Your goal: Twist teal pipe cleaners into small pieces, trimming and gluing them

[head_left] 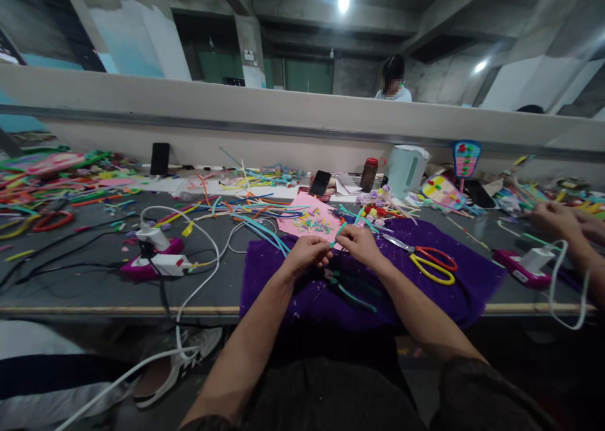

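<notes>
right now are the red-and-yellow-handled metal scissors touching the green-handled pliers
Apart: the head view shows the right forearm crossing between scissors and pliers, with purple cloth on both sides.

A slender, blue-green strip (340, 229) is held between the fingertips of the left hand (308, 253) and the right hand (363, 244). It slants, its lower end by the left fingertips and its upper part showing beside the right ones. Fingers hide some of its length; its texture is too small to tell.
</notes>
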Demonstrator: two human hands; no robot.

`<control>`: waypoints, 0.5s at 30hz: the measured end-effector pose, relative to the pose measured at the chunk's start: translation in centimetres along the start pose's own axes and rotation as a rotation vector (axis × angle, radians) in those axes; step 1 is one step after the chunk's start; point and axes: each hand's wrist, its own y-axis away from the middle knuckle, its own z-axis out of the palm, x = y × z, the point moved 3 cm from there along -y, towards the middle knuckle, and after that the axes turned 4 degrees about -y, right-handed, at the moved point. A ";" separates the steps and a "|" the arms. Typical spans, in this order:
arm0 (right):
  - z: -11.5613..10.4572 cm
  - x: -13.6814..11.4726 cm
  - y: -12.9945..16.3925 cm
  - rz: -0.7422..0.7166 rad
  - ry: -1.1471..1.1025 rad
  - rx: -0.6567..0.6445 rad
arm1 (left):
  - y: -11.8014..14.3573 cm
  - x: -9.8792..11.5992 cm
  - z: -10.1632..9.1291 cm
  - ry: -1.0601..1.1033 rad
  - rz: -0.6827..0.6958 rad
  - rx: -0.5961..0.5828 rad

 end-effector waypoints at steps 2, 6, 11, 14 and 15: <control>0.1 0.0 0.1 -0.002 0.007 -0.018 | 0.1 0.0 0.1 -0.016 -0.002 -0.023; 0.4 -0.5 0.2 -0.029 -0.021 -0.078 | 0.2 0.2 0.1 -0.052 0.059 -0.024; 0.6 -0.9 0.4 -0.052 -0.024 -0.087 | 0.1 0.3 0.1 -0.064 0.086 0.038; 0.7 -0.6 0.3 -0.084 -0.015 -0.079 | 0.2 0.3 0.1 -0.145 0.104 0.107; 0.7 -0.5 0.3 -0.095 -0.015 -0.081 | 0.3 0.4 0.1 -0.175 0.124 0.142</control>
